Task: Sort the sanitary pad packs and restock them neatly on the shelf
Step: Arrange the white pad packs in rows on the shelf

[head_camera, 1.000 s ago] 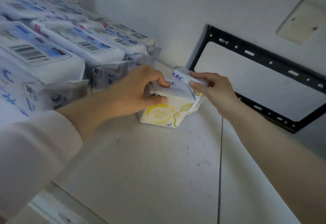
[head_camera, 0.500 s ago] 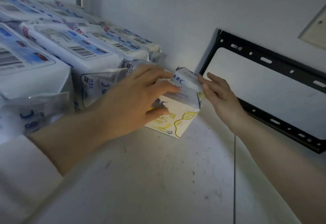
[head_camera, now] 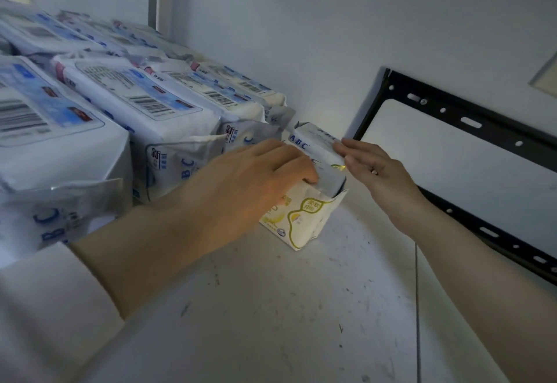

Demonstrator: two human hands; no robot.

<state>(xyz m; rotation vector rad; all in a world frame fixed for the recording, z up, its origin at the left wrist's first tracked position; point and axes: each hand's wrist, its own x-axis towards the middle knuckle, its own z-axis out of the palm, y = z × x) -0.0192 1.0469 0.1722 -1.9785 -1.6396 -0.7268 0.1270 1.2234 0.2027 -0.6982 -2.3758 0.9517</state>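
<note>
The left hand [head_camera: 256, 177] lies over the top of the yellow pack [head_camera: 301, 223], fingers bent down onto it; the thumb is hidden, so a grip cannot be told. The right hand [head_camera: 373, 165], fingers straight and together, touches the 3 o'clock edge of the white pack [head_camera: 316, 141] standing behind it. Both soft, crinkly packs stand on the scuffed white shelf [head_camera: 271, 307], which lies bare toward 6 o'clock. Glossy blue-white packs [head_camera: 168, 111] crowd in at 9 o'clock, touching. A black metal bracket [head_camera: 470, 123] hangs on the wall at 3 o'clock.
</note>
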